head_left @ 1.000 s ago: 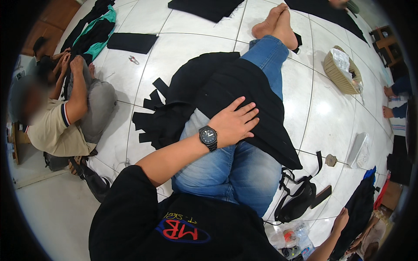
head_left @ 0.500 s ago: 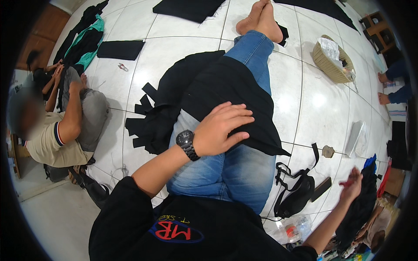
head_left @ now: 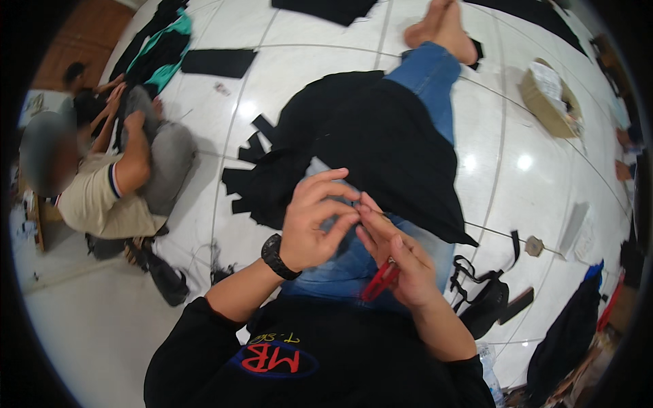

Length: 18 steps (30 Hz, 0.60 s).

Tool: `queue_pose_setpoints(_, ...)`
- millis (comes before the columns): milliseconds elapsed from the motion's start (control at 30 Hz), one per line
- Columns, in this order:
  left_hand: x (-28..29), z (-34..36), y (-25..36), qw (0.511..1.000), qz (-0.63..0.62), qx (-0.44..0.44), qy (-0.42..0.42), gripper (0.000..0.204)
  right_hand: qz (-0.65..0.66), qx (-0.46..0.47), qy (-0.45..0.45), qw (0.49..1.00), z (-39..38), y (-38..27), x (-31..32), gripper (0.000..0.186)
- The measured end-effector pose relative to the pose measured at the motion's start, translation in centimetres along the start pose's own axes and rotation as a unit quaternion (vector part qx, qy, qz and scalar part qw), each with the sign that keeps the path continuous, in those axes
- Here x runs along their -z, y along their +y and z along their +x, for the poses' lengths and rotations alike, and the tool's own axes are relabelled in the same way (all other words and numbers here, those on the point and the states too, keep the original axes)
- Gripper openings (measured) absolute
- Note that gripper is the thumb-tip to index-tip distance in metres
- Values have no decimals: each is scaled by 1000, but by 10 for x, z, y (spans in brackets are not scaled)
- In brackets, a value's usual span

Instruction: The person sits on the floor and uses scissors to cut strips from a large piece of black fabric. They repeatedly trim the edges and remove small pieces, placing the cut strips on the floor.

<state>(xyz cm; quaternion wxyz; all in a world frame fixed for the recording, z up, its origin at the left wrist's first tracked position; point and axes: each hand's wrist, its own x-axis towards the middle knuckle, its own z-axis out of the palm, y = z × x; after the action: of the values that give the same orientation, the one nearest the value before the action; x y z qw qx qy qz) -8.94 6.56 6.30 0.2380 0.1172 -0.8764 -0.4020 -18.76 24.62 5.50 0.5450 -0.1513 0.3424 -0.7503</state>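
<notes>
Over my jeans-clad legs lies a black cloth [head_left: 381, 139], its cut strips spread out on the left. Above my lap, my left hand [head_left: 316, 221] has its fingers bent, thumb and forefinger tips brought together; anything between them is too small to see. Its fingertips meet those of my right hand [head_left: 405, 265]. Against the right palm, under the thumb, is a slim red tool [head_left: 379, 280] that looks like thread snips, partly covered by the hand. The right fingers stretch toward the left hand. Both hands are just above the cloth's near edge.
A person [head_left: 112, 177] sits on the floor at left, another beyond. Black fabric pieces [head_left: 219, 62] lie on the tiles. A woven basket [head_left: 544, 105] stands at far right. Nearer, a black bag [head_left: 486, 299] and a dark flat object [head_left: 517, 306] lie beside my leg.
My right hand has come in from the right side to meet the left, bringing the red tool. My left hand has lifted off the cloth and curled its fingers. The view has shifted.
</notes>
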Motion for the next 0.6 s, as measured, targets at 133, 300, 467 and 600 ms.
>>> queue_pose_setpoints(133, 68, -57, -34, 982, 75, 104, 139, 6, -72, -99, -78, 989, -4, -13, 4, 57)
queue_pose_setpoints(300, 160, -227, -112, 884, 282, 323, 188, 9, -159, -29, 79, 984, -13, -20, 26, 70)
queue_pose_setpoints(467, 214, -420, -132, 678, 399, 618, 9, 21, -197, -13, 234, 952, -20, -37, 56, 66)
queue_pose_setpoints(600, 221, -466, -117, 576, 395, 711, -75, 44, -233, 0, 236, 943, -27, -51, 80, 60)
